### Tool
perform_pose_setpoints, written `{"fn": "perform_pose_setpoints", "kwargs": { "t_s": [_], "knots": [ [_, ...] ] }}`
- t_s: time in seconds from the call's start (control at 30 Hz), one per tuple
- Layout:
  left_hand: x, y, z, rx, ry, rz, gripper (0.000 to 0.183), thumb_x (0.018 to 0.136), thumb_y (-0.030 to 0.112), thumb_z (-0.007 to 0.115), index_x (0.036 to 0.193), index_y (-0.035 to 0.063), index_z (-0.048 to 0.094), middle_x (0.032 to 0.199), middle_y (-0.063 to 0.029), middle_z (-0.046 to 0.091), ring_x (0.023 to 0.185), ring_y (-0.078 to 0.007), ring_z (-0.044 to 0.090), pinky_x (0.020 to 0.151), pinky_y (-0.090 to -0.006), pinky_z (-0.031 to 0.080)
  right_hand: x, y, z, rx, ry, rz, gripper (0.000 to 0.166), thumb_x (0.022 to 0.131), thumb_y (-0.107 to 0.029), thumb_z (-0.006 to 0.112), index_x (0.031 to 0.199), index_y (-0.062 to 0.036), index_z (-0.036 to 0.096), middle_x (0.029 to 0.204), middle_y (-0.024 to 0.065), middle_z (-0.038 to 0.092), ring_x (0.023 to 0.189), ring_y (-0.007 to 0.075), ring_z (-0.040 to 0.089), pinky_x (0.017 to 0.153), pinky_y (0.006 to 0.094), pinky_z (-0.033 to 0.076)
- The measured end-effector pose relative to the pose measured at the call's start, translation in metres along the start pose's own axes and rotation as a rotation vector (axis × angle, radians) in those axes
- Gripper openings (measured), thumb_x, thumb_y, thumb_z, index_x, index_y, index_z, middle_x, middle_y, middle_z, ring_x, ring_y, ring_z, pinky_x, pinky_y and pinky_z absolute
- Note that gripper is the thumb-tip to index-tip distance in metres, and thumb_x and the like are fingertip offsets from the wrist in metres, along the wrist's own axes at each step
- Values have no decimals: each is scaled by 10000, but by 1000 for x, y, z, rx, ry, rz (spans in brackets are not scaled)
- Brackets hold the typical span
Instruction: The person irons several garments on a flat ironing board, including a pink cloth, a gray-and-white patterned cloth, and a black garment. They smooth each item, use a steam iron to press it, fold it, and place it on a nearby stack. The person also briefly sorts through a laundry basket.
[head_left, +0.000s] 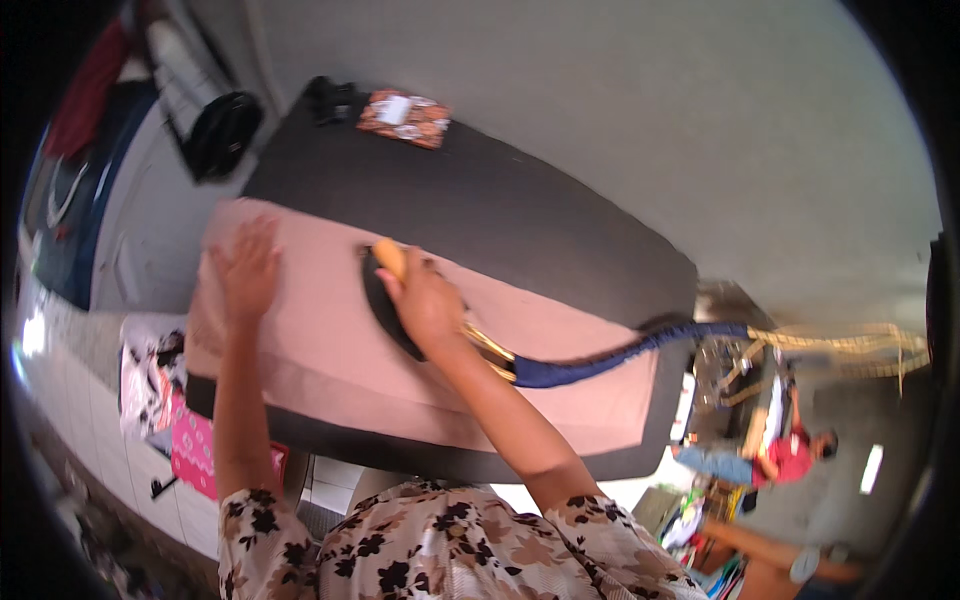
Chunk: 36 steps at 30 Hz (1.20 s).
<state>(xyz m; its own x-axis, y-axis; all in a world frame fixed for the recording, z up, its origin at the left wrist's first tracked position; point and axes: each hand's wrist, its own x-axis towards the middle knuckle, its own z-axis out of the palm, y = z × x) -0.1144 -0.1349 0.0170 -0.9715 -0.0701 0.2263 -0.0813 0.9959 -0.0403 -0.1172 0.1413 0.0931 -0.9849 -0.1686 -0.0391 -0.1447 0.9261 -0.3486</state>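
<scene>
A pink cloth (322, 315) lies spread over a dark padded ironing table (450, 195). My left hand (251, 266) rests flat on the cloth's left part, fingers spread, slightly blurred. Near the cloth's middle, my right hand (427, 304) is closed around the yellowish handle of an iron (384, 307), whose dark base sits on the cloth. From the iron's rear, a cord in a dark blue sleeve (570, 371) runs right across the cloth and off the table, continuing in yellow wrapping.
An orange patterned packet (405, 118) and a black object (330, 101) lie at the table's far edge, by a grey wall. A black bag (225, 135) is at upper left. Patterned cloths (191, 442) are at lower left. Another person (787, 457) in red stands at right.
</scene>
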Motion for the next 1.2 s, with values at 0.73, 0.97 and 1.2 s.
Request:
{"fn": "perform_pose_setpoints", "kwargs": {
  "t_s": [0.73, 0.97, 1.2],
  "knots": [
    [-3, -7, 15, 158, -79, 21, 469, 1014, 358, 280, 1474, 277, 320, 1530, 28, 311, 1436, -208, 225, 1102, -643, 40, -152, 391, -133, 285, 164, 833, 537, 903, -528, 548, 1076, -20, 544, 832, 204, 669, 676, 345, 665, 599, 459, 497],
    [-41, 71, -10, -23, 21, 183, 484, 1016, 330, 313, 1488, 229, 294, 1550, -16, 267, 1446, -248, 197, 1087, -666, 70, -129, 249, -96, 135, -232, 166, 680, 845, -611, 576, 1194, -28, 539, 829, 243, 661, 799, 399, 654, 699, 453, 503],
    [-87, 127, -7, 36, -132, 70, 499, 1018, 356, 287, 1501, 235, 263, 1565, -23, 231, 1454, -256, 169, 1090, -660, 56, -133, 158, -66, 177, -17, 162, 441, 912, -434, 556, 1072, -34, 464, 820, 207, 632, 646, 383, 640, 556, 446, 520]
  ]
}}
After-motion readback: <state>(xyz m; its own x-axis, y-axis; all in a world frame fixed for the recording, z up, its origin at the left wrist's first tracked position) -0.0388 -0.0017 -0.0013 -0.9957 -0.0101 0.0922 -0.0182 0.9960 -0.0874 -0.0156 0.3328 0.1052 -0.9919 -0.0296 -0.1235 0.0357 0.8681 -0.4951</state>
